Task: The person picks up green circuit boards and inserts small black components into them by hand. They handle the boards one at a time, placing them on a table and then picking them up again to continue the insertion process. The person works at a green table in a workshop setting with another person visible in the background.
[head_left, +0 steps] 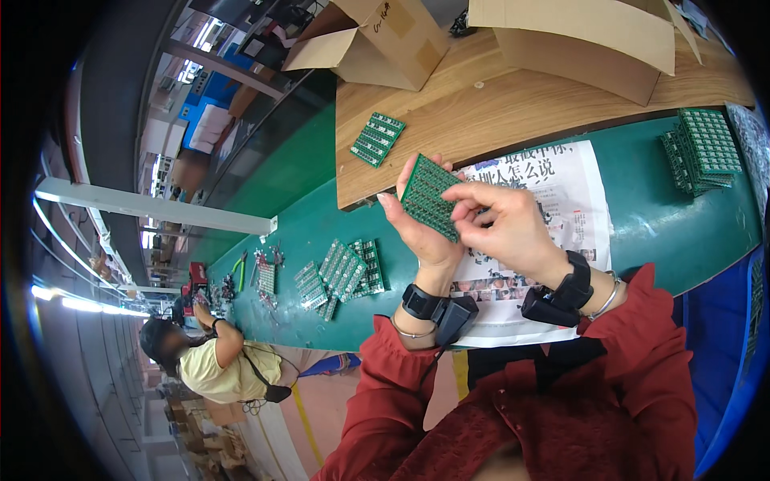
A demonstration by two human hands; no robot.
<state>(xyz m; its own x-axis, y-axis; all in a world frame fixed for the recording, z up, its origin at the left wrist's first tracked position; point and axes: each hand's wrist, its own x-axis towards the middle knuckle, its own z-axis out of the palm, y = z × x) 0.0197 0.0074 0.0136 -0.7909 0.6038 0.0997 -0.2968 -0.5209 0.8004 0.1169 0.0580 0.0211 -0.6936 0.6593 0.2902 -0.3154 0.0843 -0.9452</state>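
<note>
A green circuit board panel (428, 197), covered in rows of small parts, is tilted up above the newspaper (581, 212). My left hand (435, 247) holds it from beneath and along its left side, with the thumb at the near left edge. My right hand (513, 228) is at the panel's right side, its fingers curled into a pinch close to the board's face. Whatever is between those fingertips is too small to make out. Small dark bits lie scattered on the newspaper under my hands.
Another panel (378, 139) lies on the wooden board (353, 172). More panels (343, 268) overlap at the left; a tall stack (706, 152) stands at the right. Cardboard boxes (401, 44) (585, 48) are at the back. A person in yellow (228, 369) works farther left beside green-handled pliers (242, 268).
</note>
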